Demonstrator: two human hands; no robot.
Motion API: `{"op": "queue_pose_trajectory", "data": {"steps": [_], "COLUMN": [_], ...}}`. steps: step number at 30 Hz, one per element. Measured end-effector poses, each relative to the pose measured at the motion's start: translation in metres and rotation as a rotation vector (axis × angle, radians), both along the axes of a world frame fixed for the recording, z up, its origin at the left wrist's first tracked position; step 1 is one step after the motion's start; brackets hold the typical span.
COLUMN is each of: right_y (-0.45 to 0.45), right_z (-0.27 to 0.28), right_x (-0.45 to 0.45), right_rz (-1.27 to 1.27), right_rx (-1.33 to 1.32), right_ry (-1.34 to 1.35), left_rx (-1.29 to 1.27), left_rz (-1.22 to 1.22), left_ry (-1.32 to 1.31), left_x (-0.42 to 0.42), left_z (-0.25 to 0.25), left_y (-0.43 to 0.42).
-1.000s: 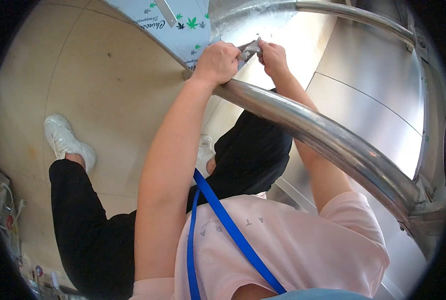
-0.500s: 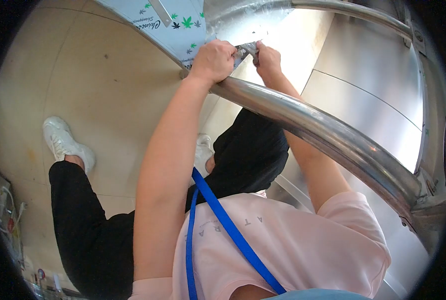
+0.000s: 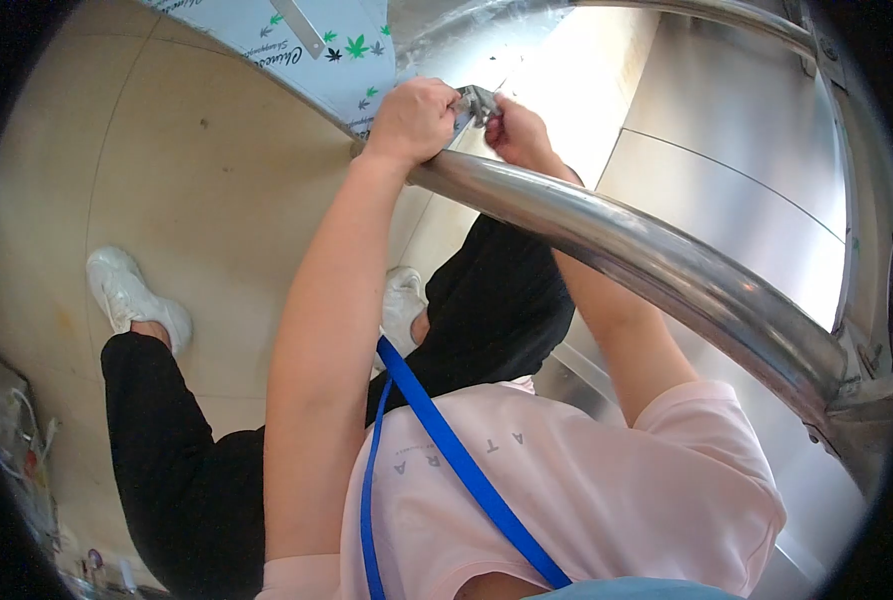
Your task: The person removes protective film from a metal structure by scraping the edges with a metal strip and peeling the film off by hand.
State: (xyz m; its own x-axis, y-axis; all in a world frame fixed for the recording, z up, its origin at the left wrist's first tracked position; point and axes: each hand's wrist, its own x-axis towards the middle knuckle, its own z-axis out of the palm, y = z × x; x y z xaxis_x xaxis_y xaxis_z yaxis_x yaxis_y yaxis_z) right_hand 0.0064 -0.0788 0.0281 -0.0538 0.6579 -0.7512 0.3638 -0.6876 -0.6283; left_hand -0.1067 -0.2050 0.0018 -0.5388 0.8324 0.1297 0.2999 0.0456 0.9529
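Both my hands work at the far end of the steel rail (image 3: pixel 606 220). My left hand (image 3: pixel 414 122) is closed in a fist over the rail's end. Between the hands, a crumpled grey strip (image 3: pixel 479 104) spans the gap; it looks like tape or film, though its exact kind is unclear. My right hand (image 3: pixel 521 132) pinches the strip's right end with bent fingers. Next to my left hand is a panel (image 3: pixel 336 75) covered in printed film with green and dark leaf marks and lettering. Clear wrinkled plastic film (image 3: pixel 446 40) lies behind the hands.
A second steel rail (image 3: pixel 716 20) runs across the top right. Brushed metal panels (image 3: pixel 726 150) stand on the right. Tiled floor (image 3: pixel 216 230) lies below at left. A flat metal strip (image 3: pixel 296 25) lies on the printed panel. Cables and small items sit at the lower left.
My right hand has moved slightly left and down, and its fingers are turned differently. The grey strip between the hands looks more bunched. My left hand stays by the rail's end.
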Motion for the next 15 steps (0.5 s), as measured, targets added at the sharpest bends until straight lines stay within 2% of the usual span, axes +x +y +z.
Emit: {"op": "queue_pose_trajectory", "data": {"steps": [2, 4, 7, 10, 11, 14, 15], "right_y": [-0.026, -0.031, -0.030, -0.020, -0.019, -0.014, -0.018], "right_z": [0.010, 0.009, 0.014, 0.015, 0.009, 0.010, 0.006], "right_x": [0.000, 0.008, 0.008, 0.004, 0.005, -0.005, -0.005], "right_rz": [-0.160, -0.113, 0.425, 0.966, 1.025, 0.956, 0.977], "right_rx": [-0.155, -0.112, 0.787, 1.214, 1.281, 0.816, 1.013], "right_ry": [0.027, -0.019, -0.584, -0.514, -0.505, -0.433, -0.420], "left_rx": [-0.020, -0.019, 0.025, 0.030, 0.018, 0.001, 0.000], "left_rz": [0.005, 0.007, 0.020, 0.025, 0.010, -0.017, -0.019], "left_ry": [0.009, 0.006, -0.011, 0.002, 0.010, -0.019, -0.028], "left_x": [0.000, 0.002, 0.005, 0.006, 0.006, 0.001, 0.001], "left_z": [0.001, 0.000, -0.002, -0.004, -0.004, -0.005, -0.005], "left_y": [0.000, 0.000, 0.001, 0.001, 0.000, 0.000, 0.000]}}
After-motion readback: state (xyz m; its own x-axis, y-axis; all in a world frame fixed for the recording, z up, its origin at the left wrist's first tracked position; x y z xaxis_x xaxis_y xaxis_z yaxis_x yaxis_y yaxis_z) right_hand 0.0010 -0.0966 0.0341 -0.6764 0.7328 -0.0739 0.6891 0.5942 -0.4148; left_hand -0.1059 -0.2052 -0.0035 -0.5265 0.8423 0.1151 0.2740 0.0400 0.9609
